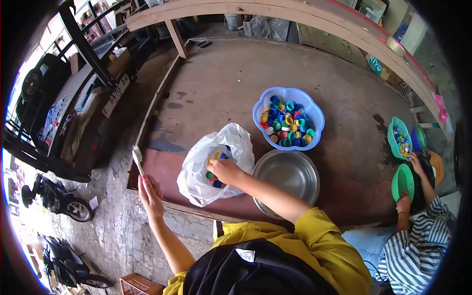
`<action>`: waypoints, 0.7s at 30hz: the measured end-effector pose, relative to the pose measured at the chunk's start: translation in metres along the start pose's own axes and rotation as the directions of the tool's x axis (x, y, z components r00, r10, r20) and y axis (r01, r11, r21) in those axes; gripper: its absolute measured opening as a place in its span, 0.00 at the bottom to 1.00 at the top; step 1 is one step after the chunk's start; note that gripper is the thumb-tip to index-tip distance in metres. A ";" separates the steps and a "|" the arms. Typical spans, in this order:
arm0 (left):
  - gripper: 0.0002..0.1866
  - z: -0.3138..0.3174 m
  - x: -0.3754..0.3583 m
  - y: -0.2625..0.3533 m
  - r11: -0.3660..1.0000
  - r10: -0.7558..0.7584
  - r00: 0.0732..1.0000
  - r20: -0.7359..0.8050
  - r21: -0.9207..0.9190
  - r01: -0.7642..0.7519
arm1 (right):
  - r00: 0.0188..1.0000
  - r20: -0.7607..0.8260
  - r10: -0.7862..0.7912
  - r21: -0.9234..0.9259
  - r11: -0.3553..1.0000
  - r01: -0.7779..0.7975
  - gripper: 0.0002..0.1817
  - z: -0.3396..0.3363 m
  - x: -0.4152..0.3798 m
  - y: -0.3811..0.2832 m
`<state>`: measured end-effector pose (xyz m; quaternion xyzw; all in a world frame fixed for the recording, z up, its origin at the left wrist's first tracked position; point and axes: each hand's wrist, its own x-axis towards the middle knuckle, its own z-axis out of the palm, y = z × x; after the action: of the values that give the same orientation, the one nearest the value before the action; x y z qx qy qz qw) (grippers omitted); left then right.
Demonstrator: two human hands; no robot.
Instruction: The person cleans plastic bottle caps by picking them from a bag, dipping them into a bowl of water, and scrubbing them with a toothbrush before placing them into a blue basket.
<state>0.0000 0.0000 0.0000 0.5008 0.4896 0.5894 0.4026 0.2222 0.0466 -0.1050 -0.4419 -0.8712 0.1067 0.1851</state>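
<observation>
My left hand [150,193] is raised at the platform's left edge, gripping a toothbrush [138,160] that points up and away. My right hand [225,170] reaches into the mouth of a white plastic bag [196,177] holding several coloured bottle caps [211,176]; its fingers are curled among the caps, and I cannot tell whether it grips one. Just right of the bag stands an empty steel bowl [290,173]. Behind it a blue plastic basket [289,96] is filled with several bottle caps.
Everything rests on a brown wooden platform [275,73]. At the right a person in a striped shirt [418,241] holds a green bowl [403,181] beside a teal basket of caps [399,137]. Motorbikes [59,199] stand on the concrete ground at left.
</observation>
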 end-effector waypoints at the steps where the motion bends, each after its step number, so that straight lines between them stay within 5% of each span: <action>1: 0.17 -0.002 -0.001 0.000 1.000 0.029 1.000 -0.008 0.002 -0.029 | 0.999 -0.038 -0.023 -0.045 0.999 0.021 0.05 0.009 0.007 0.003; 2: 0.14 -0.006 -0.002 0.000 0.999 0.041 0.999 0.033 -0.018 -0.040 | 0.988 -0.141 -0.056 -0.034 0.998 0.052 0.06 0.016 0.013 0.008; 8: 0.14 -0.016 -0.006 -0.009 0.999 -0.020 1.000 0.023 -0.032 0.021 | 0.990 0.131 0.056 -0.221 0.975 -0.026 0.07 0.026 0.021 0.020; 21: 0.16 0.018 0.000 -0.007 0.996 -0.035 0.992 0.121 -0.081 0.045 | 0.998 0.064 0.014 -0.288 0.957 0.005 0.06 0.021 0.008 0.032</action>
<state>0.0179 0.0047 -0.0060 0.5080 0.4496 0.5700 0.4636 0.2325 0.0714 -0.1332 -0.4626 -0.8819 -0.0067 0.0899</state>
